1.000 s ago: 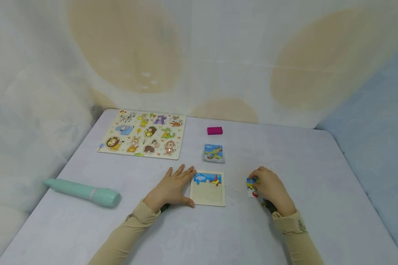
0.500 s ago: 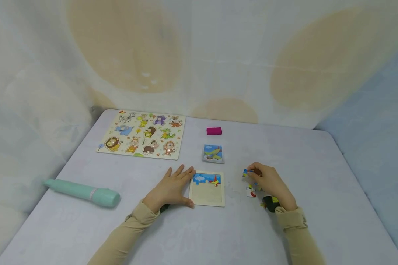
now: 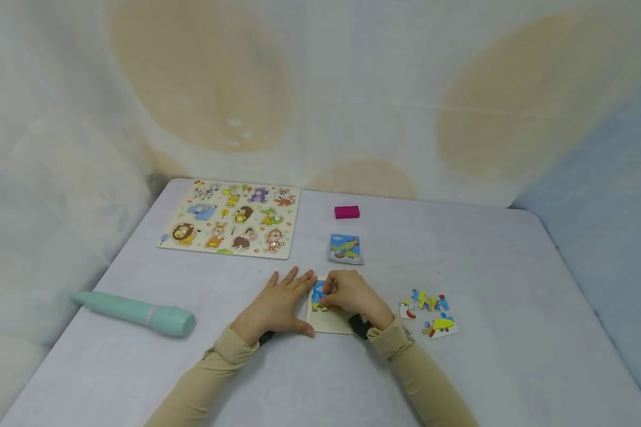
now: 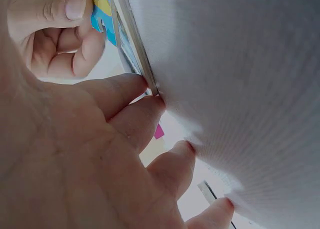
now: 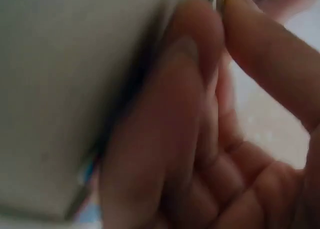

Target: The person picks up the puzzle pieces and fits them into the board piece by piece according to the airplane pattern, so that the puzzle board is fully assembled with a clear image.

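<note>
My left hand [image 3: 275, 307] rests with spread fingers on the table against the left edge of a small jigsaw tray [image 3: 328, 324]. Over the tray's upper left, my right hand [image 3: 357, 294] pinches a blue and yellow jigsaw piece [image 4: 102, 15] between thumb and finger, tilted in the left wrist view. Blue sky pieces line the tray's top, partly hidden by the right hand. Loose jigsaw pieces [image 3: 441, 325] lie to the right of the tray. Behind it is a picture card [image 3: 345, 247] with a yellow plane. The right wrist view is blurred.
A large animal peg puzzle [image 3: 229, 219] lies at the back left. A mint-green microphone-shaped object [image 3: 136, 312] is at the left. Beyond the picture card sits a magenta block [image 3: 347, 212]. Fabric walls [image 3: 352, 89] stand behind and beside the table.
My right hand has picked a jigsaw piece from the loose ones on the right and carried it left over the tray. My left hand stays where it was.
</note>
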`<state>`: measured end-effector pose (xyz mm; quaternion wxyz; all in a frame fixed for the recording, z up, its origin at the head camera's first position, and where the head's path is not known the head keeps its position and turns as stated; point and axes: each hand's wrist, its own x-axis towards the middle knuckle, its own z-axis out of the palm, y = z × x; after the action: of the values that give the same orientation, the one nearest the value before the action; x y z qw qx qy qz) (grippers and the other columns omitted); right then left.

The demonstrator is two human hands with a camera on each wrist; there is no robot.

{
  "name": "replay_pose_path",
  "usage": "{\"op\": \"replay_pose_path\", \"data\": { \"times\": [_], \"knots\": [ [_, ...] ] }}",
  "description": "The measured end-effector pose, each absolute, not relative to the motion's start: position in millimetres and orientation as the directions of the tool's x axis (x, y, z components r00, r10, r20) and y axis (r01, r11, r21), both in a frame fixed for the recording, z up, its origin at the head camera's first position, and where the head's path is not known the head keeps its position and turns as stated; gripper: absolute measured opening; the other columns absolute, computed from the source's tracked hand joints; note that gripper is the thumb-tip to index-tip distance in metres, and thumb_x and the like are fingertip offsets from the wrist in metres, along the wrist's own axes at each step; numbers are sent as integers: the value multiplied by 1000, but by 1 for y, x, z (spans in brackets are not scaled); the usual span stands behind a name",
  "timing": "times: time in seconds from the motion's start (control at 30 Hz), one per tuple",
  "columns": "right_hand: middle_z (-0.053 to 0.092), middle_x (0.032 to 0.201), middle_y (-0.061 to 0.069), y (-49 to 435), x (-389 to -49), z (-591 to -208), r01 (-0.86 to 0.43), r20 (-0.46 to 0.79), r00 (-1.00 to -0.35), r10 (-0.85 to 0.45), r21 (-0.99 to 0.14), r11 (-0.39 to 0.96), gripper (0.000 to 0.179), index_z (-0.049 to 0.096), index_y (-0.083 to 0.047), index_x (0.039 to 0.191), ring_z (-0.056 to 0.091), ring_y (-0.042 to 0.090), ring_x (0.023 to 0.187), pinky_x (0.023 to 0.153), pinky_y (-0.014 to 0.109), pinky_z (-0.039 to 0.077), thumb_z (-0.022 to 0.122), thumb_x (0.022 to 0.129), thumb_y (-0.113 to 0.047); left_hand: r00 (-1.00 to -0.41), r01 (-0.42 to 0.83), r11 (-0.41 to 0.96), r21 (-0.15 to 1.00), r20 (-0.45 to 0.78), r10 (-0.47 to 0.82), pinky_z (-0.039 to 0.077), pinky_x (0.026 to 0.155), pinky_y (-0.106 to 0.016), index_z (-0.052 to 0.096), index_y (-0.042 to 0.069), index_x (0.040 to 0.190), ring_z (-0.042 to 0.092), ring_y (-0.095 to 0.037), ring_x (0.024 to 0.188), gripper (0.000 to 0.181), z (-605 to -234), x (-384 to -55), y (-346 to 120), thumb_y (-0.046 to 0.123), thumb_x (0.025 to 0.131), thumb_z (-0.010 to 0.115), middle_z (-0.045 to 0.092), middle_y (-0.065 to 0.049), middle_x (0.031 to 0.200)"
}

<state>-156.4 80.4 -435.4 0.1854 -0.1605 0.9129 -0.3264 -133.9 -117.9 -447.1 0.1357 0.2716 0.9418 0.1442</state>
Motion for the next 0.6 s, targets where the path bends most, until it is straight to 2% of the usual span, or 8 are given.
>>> {"op": "replay_pose_path", "data": {
  "times": [0.13,0.37,0.47,0.6],
  "knots": [
    [55,60,-3,77,-153,-438,-148,-254,-895,-368,-608,780,22,59,-9,75,46,8,49,46,18,35,79,80,-18,-817,468,813,347,-182,548,13,116,-65,32,13,152,18,-34,150,109,-448,-134,-116,60,67,79,28,-3,160],
    [55,55,0,74,-148,-438,-71,-327,-868,-374,-663,745,15,58,-9,79,49,9,43,42,17,39,70,87,-12,-811,478,804,354,-174,559,14,115,-66,32,12,152,18,-35,150,108,-447,-134,-118,60,67,79,28,-4,160],
    [56,56,0,75,-148,-438,-81,-307,-866,-395,-693,716,12,58,-8,82,50,9,44,42,17,41,68,88,-11,-815,476,810,344,-174,553,14,116,-66,33,12,152,18,-36,149,108,-447,-135,-118,60,67,79,29,-4,160],
    [60,64,0,91,-151,-440,-130,-283,-831,-480,-739,661,10,61,-7,87,54,8,51,49,19,45,65,92,-15,-817,464,813,353,-184,546,14,116,-66,32,12,152,18,-36,149,108,-448,-134,-117,58,67,80,28,-4,160]
  ]
}}
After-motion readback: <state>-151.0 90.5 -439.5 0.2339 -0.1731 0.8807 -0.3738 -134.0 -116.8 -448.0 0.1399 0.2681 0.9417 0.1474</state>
